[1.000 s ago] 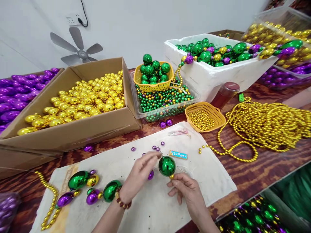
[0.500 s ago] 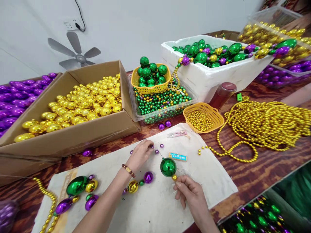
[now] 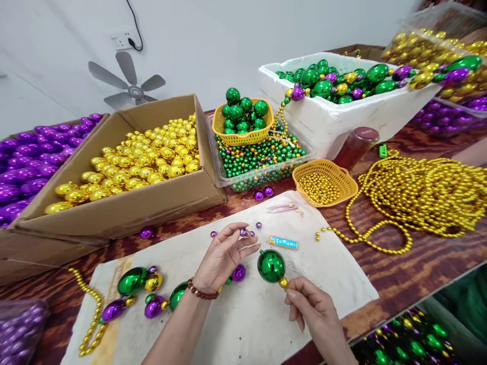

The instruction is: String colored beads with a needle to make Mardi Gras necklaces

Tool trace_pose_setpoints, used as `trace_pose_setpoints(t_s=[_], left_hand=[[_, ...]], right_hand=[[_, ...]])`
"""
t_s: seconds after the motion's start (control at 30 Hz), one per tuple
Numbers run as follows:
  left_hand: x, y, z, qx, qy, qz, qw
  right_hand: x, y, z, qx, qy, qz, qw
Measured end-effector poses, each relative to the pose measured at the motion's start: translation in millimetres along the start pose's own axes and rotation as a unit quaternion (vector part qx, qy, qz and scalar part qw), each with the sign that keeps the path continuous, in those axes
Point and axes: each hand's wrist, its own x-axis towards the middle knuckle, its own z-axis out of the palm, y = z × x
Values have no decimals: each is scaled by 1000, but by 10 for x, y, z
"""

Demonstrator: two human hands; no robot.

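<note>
A small purple bead (image 3: 243,232) sits at the fingertips of my left hand (image 3: 224,256), where thin thread runs down to a large green ball (image 3: 271,265). My right hand (image 3: 312,310) pinches beside the small gold bead (image 3: 283,283) under that ball. Green, purple and gold ornaments lie on the white cloth (image 3: 243,334) to the left, partly behind my left wrist. Loose small purple beads (image 3: 258,225) lie just past my left fingers. A blue-labelled packet (image 3: 283,242) and pink-handled snips (image 3: 283,207) rest on the cloth.
Behind the cloth stand a cardboard box (image 3: 125,205) of gold ornaments, a clear tray (image 3: 262,175) of small beads, an orange basket (image 3: 348,187) and a white foam box (image 3: 304,121). Gold bead strings (image 3: 426,192) lie at the right. Another person's arm (image 3: 472,152) shows at the right edge.
My left hand has turned, its fingers now spread more, with a purple bead lifted at the fingertips. The whole view has shifted slightly, while my right hand keeps its pinch beside the gold bead.
</note>
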Motion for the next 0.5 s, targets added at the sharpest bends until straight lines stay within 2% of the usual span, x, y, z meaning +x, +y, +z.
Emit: trace_pose_setpoints(t_s=[0.3, 0.5], left_hand=[[-11, -16, 10, 16, -11, -2, 1000], [5, 67, -33, 125, -7, 18, 992]], right_hand=[[-32, -26, -30, -22, 0, 4, 1000], [-30, 3, -99, -46, -9, 8, 999]])
